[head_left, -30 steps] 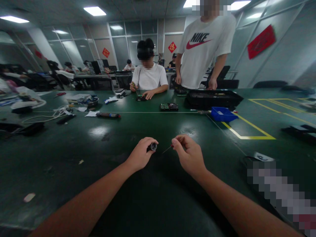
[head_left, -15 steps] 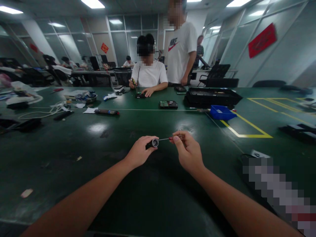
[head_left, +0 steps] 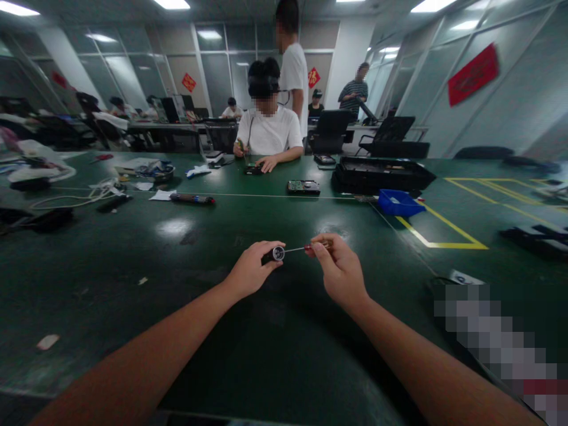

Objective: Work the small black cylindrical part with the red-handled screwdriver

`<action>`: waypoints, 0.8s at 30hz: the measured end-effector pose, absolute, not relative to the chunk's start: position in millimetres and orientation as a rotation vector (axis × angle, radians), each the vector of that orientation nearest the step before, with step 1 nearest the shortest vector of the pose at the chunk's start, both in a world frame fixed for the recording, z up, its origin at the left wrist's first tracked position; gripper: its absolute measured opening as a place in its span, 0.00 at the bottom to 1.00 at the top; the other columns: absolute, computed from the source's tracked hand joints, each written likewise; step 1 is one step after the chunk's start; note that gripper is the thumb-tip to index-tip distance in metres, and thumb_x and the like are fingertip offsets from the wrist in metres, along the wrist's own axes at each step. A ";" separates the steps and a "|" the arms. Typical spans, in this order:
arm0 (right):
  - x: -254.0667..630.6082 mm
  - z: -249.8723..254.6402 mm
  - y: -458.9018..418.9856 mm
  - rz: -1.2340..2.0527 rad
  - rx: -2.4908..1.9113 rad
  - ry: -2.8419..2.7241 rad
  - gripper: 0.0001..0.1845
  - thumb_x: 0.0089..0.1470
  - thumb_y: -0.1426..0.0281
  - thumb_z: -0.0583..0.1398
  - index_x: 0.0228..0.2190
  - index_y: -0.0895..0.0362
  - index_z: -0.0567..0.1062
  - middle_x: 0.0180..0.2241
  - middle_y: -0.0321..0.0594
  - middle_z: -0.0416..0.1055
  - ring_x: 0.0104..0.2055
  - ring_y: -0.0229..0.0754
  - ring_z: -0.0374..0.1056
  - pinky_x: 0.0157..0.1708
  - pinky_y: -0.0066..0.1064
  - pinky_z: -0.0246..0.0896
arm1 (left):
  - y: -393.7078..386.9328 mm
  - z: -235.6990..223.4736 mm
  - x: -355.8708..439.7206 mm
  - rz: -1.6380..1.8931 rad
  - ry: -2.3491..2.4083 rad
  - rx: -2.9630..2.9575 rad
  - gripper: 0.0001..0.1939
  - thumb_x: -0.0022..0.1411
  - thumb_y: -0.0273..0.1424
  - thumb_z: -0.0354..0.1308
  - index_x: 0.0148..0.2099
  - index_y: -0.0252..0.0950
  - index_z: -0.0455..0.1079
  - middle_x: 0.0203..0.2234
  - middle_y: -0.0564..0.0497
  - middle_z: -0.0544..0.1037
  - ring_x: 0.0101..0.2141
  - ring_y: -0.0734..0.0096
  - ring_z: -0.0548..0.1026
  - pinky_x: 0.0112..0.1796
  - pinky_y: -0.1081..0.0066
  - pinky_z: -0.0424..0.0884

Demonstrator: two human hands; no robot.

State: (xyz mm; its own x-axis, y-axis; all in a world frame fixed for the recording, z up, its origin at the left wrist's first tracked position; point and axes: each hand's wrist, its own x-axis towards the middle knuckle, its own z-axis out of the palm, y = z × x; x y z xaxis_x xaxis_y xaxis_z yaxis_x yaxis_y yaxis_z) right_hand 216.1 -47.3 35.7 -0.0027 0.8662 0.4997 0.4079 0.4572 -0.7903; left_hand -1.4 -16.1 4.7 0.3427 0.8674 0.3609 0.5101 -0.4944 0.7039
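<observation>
My left hand [head_left: 254, 269] is closed around a small black cylinder [head_left: 277, 254] with a silvery ring at its open end, which faces right and towards me. Fingers and thumb cover much of its body. In my right hand [head_left: 339, 266] is a screwdriver [head_left: 296, 249] with a reddish see-through handle, pinched between thumb and fingers. Its thin metal shaft points left, and the tip meets the rim or opening of the cylinder; how deep it goes I cannot tell. Both hands are held above the green table [head_left: 266, 355].
Across the table a seated person [head_left: 270, 133] works on a small dark device. A hard drive [head_left: 303, 187], a blue bin [head_left: 399, 202] and a long black casing [head_left: 384, 174] lie ahead. To the left are a dark pen-like tool [head_left: 193, 199] and a white cable [head_left: 66, 204].
My hands and the screwdriver have barely moved. Behind the seated person, a standing person in white has moved to the left.
</observation>
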 end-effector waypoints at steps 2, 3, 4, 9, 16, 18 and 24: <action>216.0 35.7 -46.5 0.540 -1.116 -1.609 0.08 0.64 0.63 0.57 0.41 0.54 0.73 0.34 0.41 0.79 0.38 0.45 0.77 0.41 0.39 0.70 | -15.1 3.4 -1.2 1.012 1.211 2.137 0.20 0.63 0.27 0.62 0.56 0.44 0.72 0.51 0.51 0.76 0.54 0.61 0.71 0.58 0.57 0.63; 215.9 35.6 -46.1 0.539 -1.118 -1.599 0.08 0.64 0.63 0.57 0.40 0.54 0.73 0.34 0.41 0.79 0.37 0.45 0.77 0.41 0.39 0.70 | -14.7 3.1 -1.1 1.014 1.213 2.135 0.20 0.63 0.27 0.62 0.57 0.44 0.71 0.51 0.51 0.76 0.54 0.61 0.71 0.58 0.57 0.63; 215.8 35.5 -45.8 0.534 -1.123 -1.586 0.08 0.64 0.63 0.57 0.40 0.54 0.73 0.34 0.40 0.78 0.37 0.45 0.77 0.40 0.39 0.70 | -14.5 2.9 -1.1 1.016 1.211 2.133 0.20 0.63 0.27 0.62 0.57 0.44 0.71 0.51 0.51 0.76 0.54 0.62 0.71 0.58 0.57 0.64; 216.8 33.3 -44.1 0.574 -1.107 -1.565 0.08 0.64 0.63 0.57 0.41 0.54 0.72 0.33 0.40 0.78 0.37 0.45 0.77 0.40 0.39 0.70 | -14.8 3.2 -1.2 1.020 1.201 2.118 0.20 0.63 0.28 0.62 0.57 0.44 0.71 0.52 0.51 0.76 0.54 0.62 0.71 0.58 0.58 0.63; 215.6 31.7 -43.4 0.569 -1.146 -1.540 0.09 0.64 0.62 0.56 0.41 0.54 0.72 0.34 0.41 0.78 0.37 0.45 0.77 0.40 0.37 0.69 | -15.1 4.9 -0.9 1.020 1.185 2.114 0.20 0.63 0.27 0.62 0.57 0.43 0.71 0.52 0.50 0.76 0.54 0.62 0.72 0.58 0.57 0.64; 215.0 35.4 -45.2 0.538 -1.169 -1.578 0.10 0.64 0.62 0.57 0.41 0.54 0.73 0.33 0.41 0.79 0.36 0.44 0.77 0.38 0.35 0.68 | -15.5 5.8 -1.1 1.008 1.193 2.115 0.20 0.63 0.27 0.62 0.57 0.43 0.71 0.52 0.50 0.76 0.54 0.61 0.72 0.58 0.56 0.64; 216.9 44.5 -50.2 0.298 -1.354 -1.691 0.20 0.59 0.54 0.61 0.22 0.54 0.71 0.18 0.34 0.70 0.20 0.37 0.64 0.23 0.30 0.55 | -15.4 6.1 -2.1 1.005 1.219 2.149 0.20 0.62 0.28 0.63 0.57 0.44 0.72 0.51 0.50 0.77 0.54 0.61 0.72 0.57 0.56 0.65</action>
State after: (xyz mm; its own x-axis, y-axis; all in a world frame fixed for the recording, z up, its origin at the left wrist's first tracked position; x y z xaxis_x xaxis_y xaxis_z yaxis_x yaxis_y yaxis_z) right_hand 216.9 -50.2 44.5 0.0276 0.8668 0.4978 0.6443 0.3653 -0.6719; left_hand -2.1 -15.4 6.1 0.3371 0.8677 0.3652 0.5238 -0.4952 0.6931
